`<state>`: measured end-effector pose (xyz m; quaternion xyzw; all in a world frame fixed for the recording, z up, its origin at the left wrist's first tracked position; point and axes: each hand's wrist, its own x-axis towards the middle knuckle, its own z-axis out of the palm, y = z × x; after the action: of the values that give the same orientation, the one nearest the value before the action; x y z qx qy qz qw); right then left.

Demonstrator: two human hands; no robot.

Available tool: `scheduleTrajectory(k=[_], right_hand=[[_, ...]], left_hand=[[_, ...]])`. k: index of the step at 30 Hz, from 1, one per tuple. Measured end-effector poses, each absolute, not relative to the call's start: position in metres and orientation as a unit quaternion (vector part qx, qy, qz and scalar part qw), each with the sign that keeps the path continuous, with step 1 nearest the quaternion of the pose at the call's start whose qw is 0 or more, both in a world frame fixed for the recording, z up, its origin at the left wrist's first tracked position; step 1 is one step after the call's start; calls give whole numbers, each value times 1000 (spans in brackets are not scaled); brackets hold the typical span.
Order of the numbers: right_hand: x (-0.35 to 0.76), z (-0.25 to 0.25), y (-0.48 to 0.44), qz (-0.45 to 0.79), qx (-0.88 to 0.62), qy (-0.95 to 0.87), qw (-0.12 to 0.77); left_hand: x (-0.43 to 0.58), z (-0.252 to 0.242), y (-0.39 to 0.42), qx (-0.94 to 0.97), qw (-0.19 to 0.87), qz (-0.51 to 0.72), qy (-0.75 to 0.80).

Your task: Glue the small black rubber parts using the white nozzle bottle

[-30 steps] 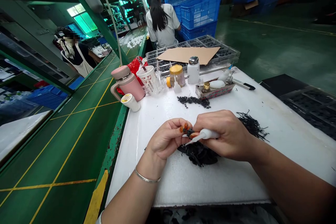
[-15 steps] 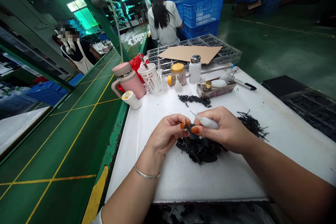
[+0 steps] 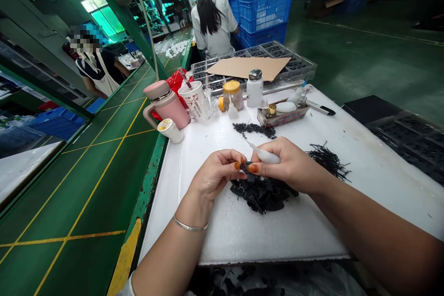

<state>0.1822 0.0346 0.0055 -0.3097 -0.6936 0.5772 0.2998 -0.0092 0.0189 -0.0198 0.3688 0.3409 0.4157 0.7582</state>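
Pinching: small black part (image 3: 248, 169) is held between the left hand's (image 3: 217, 173) fingertips, just above the black pile (image 3: 262, 196).
Clenching: white needle-tipped squeeze bottle (image 3: 266, 156) is gripped by the right hand (image 3: 291, 164), fingers closed, just above the black pile.
Beside: black strands (image 3: 328, 161) are laid right of the black pile.

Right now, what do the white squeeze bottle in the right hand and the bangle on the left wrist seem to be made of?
The squeeze bottle looks like milky white plastic with a soft sheen, exact type unclear. The bangle looks like polished silvery metal, glinting along its band.
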Motion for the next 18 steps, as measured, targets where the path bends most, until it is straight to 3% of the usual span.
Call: scheduleTrajectory(k=[9, 18], right_hand=[[175, 2, 27, 510, -319, -716, 354], [171, -5, 31, 581, -320, -661, 352]], left_hand=[[-12, -22, 18, 374, 749, 427, 341], [-15, -20, 20, 385, 734, 424, 364]])
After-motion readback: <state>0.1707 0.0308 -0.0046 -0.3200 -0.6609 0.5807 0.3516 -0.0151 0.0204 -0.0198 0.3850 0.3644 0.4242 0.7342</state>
